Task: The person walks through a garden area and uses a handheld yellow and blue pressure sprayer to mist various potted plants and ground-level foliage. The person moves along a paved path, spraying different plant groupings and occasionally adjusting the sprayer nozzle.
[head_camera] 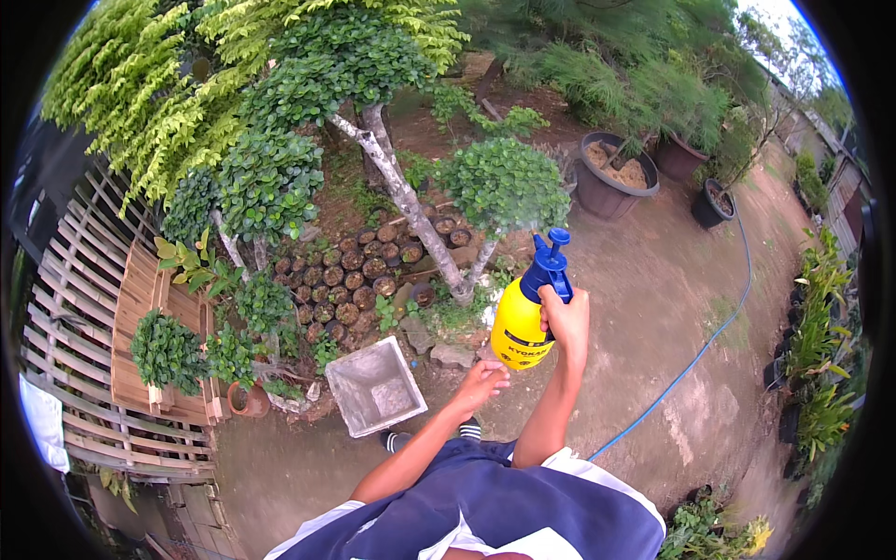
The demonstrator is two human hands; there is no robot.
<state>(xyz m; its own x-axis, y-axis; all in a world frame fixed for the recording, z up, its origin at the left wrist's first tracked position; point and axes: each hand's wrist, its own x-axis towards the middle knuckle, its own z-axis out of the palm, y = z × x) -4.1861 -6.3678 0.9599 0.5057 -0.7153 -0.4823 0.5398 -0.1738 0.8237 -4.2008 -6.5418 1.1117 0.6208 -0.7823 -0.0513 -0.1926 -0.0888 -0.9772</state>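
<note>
My right hand (568, 318) grips the blue handle of a yellow Kyokan pump pressure sprayer (516, 323). The sprayer's blue nozzle points forward, and a faint mist hangs in front of it. Beyond the mist is a rounded clump of green leaves (505, 183) on a pale-barked tree (413, 203). My left hand (483, 383) is just below and left of the sprayer's base, its fingers loosely curled and apart from one another. It appears to hold nothing, and whether a fingertip touches the bottle is unclear.
A square concrete planter (376, 386) lies near my feet. Several small seedling pots (353, 280) cluster under the tree. Large black pots (616, 175) stand ahead on the right. Across the dirt ground runs a blue hose (689, 371). At left are a wooden bench (140, 336) and slatted fence (77, 308).
</note>
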